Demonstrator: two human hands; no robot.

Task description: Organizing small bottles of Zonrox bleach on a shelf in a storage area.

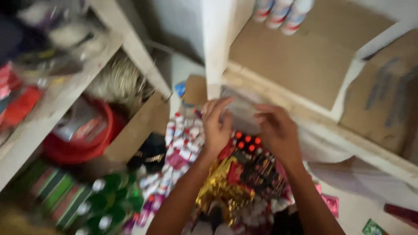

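Shelves mostly bare cardboard, goods piled below; left hand & right hand both gripping clear plastic bag, nothing placed yet

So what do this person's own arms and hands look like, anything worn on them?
Both forearms are bare as far as the picture reaches; no sleeve shows. The left hand and right hand wear no gloves, and no watch or bracelet shows at either wrist. The picture is too blurred to tell about rings.
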